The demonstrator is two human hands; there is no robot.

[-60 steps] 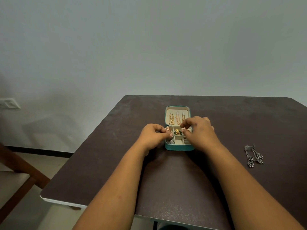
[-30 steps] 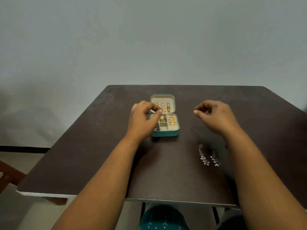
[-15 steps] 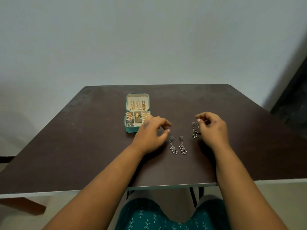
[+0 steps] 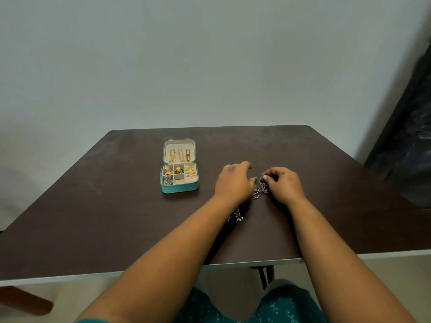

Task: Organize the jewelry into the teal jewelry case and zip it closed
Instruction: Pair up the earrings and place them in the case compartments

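Right hand (image 4: 283, 185) pinches a light, dangly silver earring (image 4: 263, 186) by its top, right of the open teal case (image 4: 179, 186); left hand (image 4: 234, 183) grips its twin (image 4: 256, 191).

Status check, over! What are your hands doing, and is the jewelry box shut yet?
Left hand and right hand pinching silver dangly earrings. Teal jewelry case open, unzipped. Second silver pair lies beside left wrist. Nothing blocking.

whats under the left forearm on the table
A silver dangly earring pair lies on the table, poking out from beneath the left forearm. Only the lower beaded ends show; their tops are covered by the arm.
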